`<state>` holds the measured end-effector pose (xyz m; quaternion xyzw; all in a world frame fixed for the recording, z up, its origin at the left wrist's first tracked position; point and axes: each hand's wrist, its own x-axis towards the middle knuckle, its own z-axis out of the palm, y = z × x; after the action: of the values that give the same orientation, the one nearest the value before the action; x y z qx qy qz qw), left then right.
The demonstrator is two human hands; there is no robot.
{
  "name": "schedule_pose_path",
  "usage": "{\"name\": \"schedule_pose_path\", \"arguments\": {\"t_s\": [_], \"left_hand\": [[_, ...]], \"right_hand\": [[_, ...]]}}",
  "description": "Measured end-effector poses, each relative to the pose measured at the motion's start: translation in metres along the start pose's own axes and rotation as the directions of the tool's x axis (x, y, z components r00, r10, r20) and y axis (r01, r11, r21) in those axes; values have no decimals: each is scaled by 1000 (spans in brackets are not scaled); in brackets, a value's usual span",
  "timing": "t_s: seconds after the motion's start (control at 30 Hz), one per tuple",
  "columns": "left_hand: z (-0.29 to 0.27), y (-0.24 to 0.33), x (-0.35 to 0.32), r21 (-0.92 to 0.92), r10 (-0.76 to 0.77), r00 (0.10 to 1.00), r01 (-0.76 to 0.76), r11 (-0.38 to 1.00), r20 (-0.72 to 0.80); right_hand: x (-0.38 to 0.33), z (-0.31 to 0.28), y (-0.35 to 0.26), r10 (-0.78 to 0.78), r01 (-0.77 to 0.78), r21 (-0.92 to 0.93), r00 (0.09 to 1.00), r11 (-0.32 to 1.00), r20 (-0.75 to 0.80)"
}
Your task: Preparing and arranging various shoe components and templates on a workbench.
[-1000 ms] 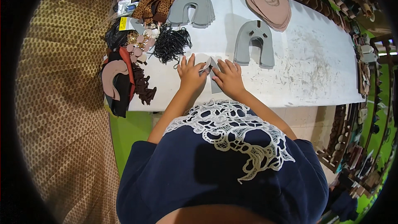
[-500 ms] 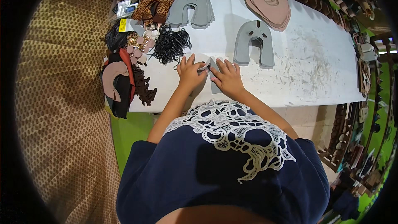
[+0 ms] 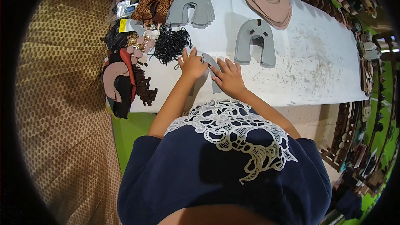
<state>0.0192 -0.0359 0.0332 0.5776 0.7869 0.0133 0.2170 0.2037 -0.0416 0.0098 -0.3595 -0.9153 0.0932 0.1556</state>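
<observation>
At a white-covered table (image 3: pixel 308 67), right of tangled black beads (image 3: pixel 171 44), the person's left hand (image 3: pixel 193 66) touched a grey cut piece (image 3: pixel 210 60), its grip too hidden for me to judge; the piece lay between it and the right hand (image 3: pixel 229 78), fingers spread, near stacked grey arches (image 3: pixel 243 44).

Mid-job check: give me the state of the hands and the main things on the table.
Left hand: at the grey piece's edge, grip unclear
Right hand: fingers spread over the grey piece, grip unclear
Grey piece: partly covered
Near grey stack: fairly neat, brown tabs on top
Far grey stack: fanned out
Pink stack: fanned out
Black beads: heaped
White cloth: marked at right
</observation>
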Motion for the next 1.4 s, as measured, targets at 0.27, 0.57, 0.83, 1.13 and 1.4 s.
{"name": "schedule_pose_path", "arguments": {"t_s": [0.27, 0.57, 0.83, 1.13, 1.4], "left_hand": [[0, -11, 11, -65, -13, 997, 18, 998, 75], [3, -13, 16, -53, -14, 997, 18, 998, 81], [-4, -15, 11, -156, -19, 1000, 21, 987, 16], [-13, -15, 17, -137, 35, 997, -25, 990, 64], [-7, -13, 20, -27, 43, 987, -39, 999, 152]], "right_hand": [[0, 2, 1, -17, 17, 3, 1000, 1000, -23], [0, 1, 0, -11, 11, 3, 999, 1000, -31], [1, -3, -2, 3, -3, 3, 1000, 1000, 10], [0, 0, -1, 0, 0, 6, 1000, 1000, 14], [1, -1, -2, -4, 4, 0, 1000, 1000, 29]]}}
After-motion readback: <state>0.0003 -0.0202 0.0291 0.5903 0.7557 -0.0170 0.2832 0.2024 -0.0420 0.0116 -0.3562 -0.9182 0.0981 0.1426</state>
